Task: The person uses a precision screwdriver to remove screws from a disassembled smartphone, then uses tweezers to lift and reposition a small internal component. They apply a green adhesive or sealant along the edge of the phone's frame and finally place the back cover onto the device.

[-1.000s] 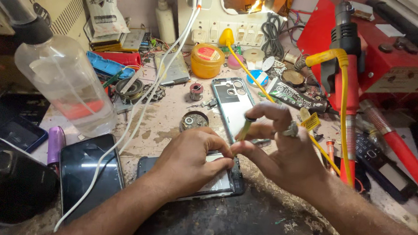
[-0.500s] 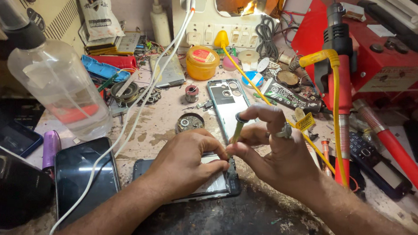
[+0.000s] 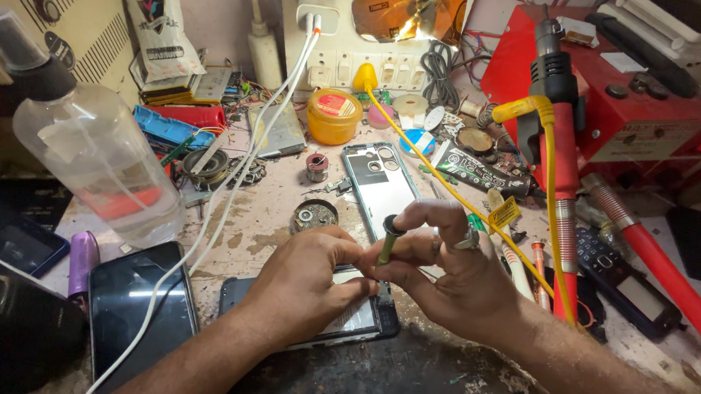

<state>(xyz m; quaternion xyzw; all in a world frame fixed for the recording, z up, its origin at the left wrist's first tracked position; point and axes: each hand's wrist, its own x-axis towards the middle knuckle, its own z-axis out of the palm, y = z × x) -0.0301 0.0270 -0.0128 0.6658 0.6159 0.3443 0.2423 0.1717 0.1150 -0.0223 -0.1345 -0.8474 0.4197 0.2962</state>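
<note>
Hands barely shifted since a second ago: my right hand (image 3: 456, 270) pinches the small screwdriver (image 3: 388, 239) upright over the opened phone (image 3: 350, 320), left hand (image 3: 311, 289) curled, bracing its tip; I'd keep the shaft plumb, pressure light

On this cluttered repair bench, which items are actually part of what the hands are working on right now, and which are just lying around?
In use:
- left hand, pressing on the phone lying on the mat
- right hand, holding the small screwdriver upright over the phone

Lying about:
- clear spray bottle
- yellow tub
- phone back frame
- white charging cable
- dark phone
- red station
</note>
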